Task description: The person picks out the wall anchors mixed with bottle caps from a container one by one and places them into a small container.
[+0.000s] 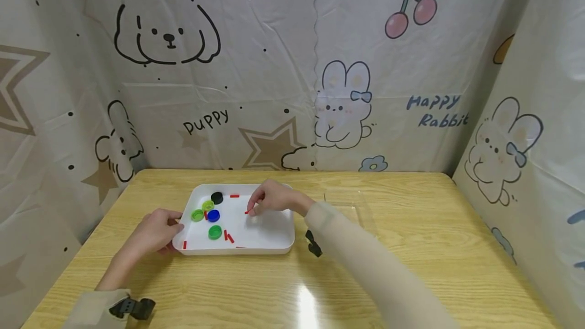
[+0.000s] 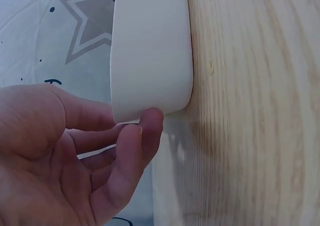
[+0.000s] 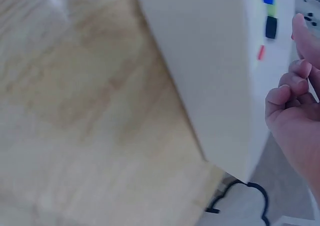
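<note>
A shallow white tray (image 1: pixel 269 240) lies on the wooden table. At its left edge my left hand (image 1: pixel 155 230) grips the rim; in the left wrist view its fingertips (image 2: pixel 152 121) press against the tray's white wall (image 2: pixel 150 45). My right hand (image 1: pixel 271 198) is over the tray's right half, pinching a small red stick (image 1: pixel 247 212) between thumb and fingertips. Bottle caps sit in the tray's left part: a black cap (image 1: pixel 217 197), a blue cap (image 1: pixel 213 216), a green cap (image 1: pixel 215 232) and two light-green ones. In the right wrist view the right hand (image 3: pixel 300 100) has curled fingers.
Several more red sticks lie scattered in the tray, one near the back (image 1: pixel 234 196) and one at the front left corner (image 1: pixel 185 244). A clear plastic container (image 1: pixel 352 202) stands right of the tray, partly behind the right sleeve. Printed curtains (image 1: pixel 274 65) hang behind the table.
</note>
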A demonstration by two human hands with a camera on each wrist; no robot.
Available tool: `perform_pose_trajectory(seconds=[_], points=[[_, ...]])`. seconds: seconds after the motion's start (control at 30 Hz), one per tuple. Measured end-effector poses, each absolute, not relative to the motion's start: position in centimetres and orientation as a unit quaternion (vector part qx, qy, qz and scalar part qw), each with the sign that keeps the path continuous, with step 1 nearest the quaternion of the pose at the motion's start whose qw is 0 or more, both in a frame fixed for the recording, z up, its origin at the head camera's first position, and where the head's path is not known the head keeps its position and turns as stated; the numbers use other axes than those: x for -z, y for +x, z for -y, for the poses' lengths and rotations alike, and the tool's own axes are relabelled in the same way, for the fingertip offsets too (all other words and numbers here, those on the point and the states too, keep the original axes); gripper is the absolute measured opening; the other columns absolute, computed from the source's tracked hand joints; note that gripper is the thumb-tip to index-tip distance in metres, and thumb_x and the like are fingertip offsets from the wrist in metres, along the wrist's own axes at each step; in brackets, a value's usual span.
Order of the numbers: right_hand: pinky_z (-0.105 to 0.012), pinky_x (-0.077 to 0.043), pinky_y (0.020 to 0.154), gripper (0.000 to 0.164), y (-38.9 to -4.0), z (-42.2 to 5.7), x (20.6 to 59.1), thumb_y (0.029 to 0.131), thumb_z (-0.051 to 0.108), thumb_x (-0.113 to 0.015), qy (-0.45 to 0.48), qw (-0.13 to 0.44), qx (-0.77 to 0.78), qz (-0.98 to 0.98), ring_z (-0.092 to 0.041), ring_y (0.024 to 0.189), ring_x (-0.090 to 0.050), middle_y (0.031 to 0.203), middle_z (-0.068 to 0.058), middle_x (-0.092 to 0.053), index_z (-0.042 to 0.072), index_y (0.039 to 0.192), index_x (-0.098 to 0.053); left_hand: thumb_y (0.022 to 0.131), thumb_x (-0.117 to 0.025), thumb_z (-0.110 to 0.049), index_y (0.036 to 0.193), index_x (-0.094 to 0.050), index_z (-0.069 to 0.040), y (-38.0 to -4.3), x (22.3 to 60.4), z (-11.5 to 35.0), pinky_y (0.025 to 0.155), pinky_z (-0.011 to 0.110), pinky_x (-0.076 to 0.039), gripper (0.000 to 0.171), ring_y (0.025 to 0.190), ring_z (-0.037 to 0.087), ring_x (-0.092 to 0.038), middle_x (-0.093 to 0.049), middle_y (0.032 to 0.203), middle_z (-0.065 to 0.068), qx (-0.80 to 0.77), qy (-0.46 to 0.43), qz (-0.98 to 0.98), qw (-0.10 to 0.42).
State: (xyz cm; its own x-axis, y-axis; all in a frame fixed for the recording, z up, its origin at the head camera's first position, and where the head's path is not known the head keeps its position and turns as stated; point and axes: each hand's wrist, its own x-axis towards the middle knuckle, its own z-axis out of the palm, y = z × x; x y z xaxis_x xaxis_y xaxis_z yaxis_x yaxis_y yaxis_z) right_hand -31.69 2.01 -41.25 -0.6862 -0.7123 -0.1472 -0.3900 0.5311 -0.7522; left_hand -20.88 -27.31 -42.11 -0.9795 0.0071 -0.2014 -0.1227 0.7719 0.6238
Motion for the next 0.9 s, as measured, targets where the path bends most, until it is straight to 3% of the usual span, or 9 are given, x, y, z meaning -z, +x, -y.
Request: perform_pose_trajectory(seconds=[0.1, 0.57, 0.77, 0.9], points=[[-0.023, -0.034, 0.061, 0.005, -31.5, -2.7, 39.9, 0.081, 0.017, -0.077, -0.326, 0.233, 0.380, -0.834, -0.011, 0.066, -0.041, 0.065, 0.001, -0.044, 0.017, 0.086, -0.076, 0.094, -0.056, -0.012, 0.131, -0.048, 0.011, -21.3, 42.3, 27.4, 0.048, 0.034, -0.053, 0.044, 0.057, 0.020, -0.056, -0.061, 0.097, 0.018, -0.332, -0.029, -0.938, 0.097], [-0.024, -0.034, 0.057, 0.008, -30.9, -10.5, 35.1, 0.081, 0.018, -0.077, -0.332, 0.182, 0.409, -0.830, -0.011, 0.063, -0.039, 0.066, 0.001, -0.047, 0.013, 0.088, -0.076, 0.093, -0.059, -0.012, 0.133, -0.047, 0.009, -21.8, 42.6, 27.6, 0.050, 0.033, -0.054, 0.047, 0.067, 0.020, -0.057, -0.058, 0.099, 0.020, -0.341, -0.017, -0.936, 0.085], [-0.024, -0.034, 0.056, 0.012, -30.3, -16.0, 34.9, 0.082, 0.018, -0.076, -0.287, 0.169, 0.418, -0.846, -0.013, 0.062, -0.039, 0.071, -0.004, -0.056, 0.010, 0.091, -0.075, 0.093, -0.060, -0.013, 0.133, -0.048, 0.010, -21.8, 43.0, 27.7, 0.051, 0.033, -0.054, 0.048, 0.067, 0.021, -0.057, -0.058, 0.100, 0.021, -0.343, -0.016, -0.936, 0.074], [-0.024, -0.034, 0.055, 0.013, -29.9, -19.5, 35.5, 0.082, 0.020, -0.077, -0.264, 0.160, 0.409, -0.858, -0.014, 0.061, -0.038, 0.070, -0.004, -0.054, 0.010, 0.090, -0.075, 0.093, -0.060, -0.012, 0.132, -0.047, 0.011, -21.7, 42.9, 27.7, 0.052, 0.034, -0.054, 0.047, 0.067, 0.021, -0.057, -0.058, 0.101, 0.023, -0.347, -0.020, -0.935, 0.073]])
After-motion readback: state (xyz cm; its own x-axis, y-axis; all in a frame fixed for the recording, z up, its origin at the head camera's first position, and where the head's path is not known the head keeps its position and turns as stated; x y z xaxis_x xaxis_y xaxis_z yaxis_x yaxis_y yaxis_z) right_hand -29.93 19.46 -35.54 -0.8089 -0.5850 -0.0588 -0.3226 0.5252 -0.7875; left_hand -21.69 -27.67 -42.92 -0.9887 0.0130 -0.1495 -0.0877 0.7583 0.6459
